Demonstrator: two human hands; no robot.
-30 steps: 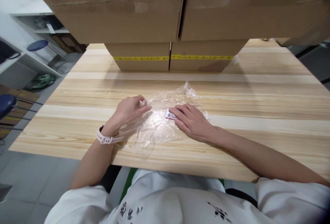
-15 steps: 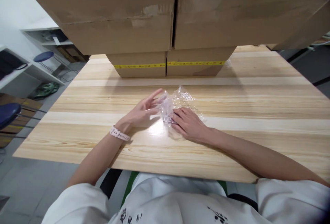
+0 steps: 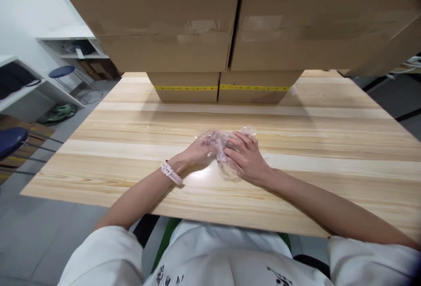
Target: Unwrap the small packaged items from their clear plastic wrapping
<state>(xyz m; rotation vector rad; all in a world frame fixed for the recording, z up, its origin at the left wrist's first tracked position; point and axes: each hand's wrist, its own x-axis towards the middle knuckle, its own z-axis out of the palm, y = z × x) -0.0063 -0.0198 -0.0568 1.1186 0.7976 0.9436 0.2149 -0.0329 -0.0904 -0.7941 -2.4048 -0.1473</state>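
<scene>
Crumpled clear plastic film (image 3: 223, 142) lies bunched on the wooden table between my two hands. My left hand (image 3: 197, 150), with a pale pink watch band at the wrist, is closed on the film's left side, its fingertips partly covered by the plastic. From the right, my right hand (image 3: 249, 158) presses over the film with bent fingers closed on it. Some film sticks out past the knuckles and below the palm. Whether anything else is wrapped inside the bunch I cannot make out.
Large cardboard boxes (image 3: 164, 23) rise at the table's far side, above smaller boxes (image 3: 187, 95) with yellow printed tape. The wooden table (image 3: 115, 163) spreads around my hands. Blue stools (image 3: 62, 71) and white shelves (image 3: 19, 88) stand to the left.
My left hand has gone from spread fingers to closed on the film, moving slightly right and down. The film is more tightly bunched, and my right hand has shifted slightly right.
</scene>
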